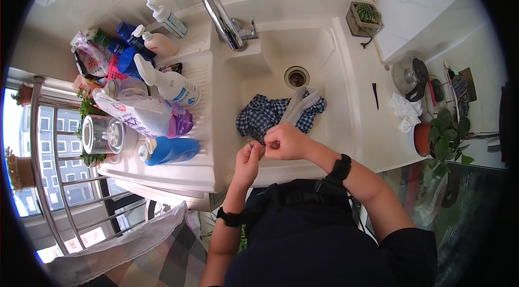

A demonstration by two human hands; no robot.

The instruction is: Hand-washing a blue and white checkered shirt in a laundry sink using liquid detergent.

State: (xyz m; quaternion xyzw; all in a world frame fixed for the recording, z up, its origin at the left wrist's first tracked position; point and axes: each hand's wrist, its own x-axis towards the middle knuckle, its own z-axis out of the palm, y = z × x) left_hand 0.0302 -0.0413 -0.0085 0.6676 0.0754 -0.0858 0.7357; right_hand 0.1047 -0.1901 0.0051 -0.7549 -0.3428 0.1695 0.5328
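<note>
A dark blue and white checked garment lies bunched in the white sink, below the drain. Across it runs a pale, thin strip of fabric, whose near end disappears behind my right hand. My right hand is closed in a fist over the garment's near edge. Right beside it, my left hand pinches with thumb and fingers at the same edge. Only a small dark bit of cloth shows between the two hands; the rest of what they grip is hidden by the fingers.
A chrome faucet rises behind the sink near the drain. Left stand a white spray bottle, a blue bottle and several other containers. A potted cactus, a dark slim object and a leafy plant are right.
</note>
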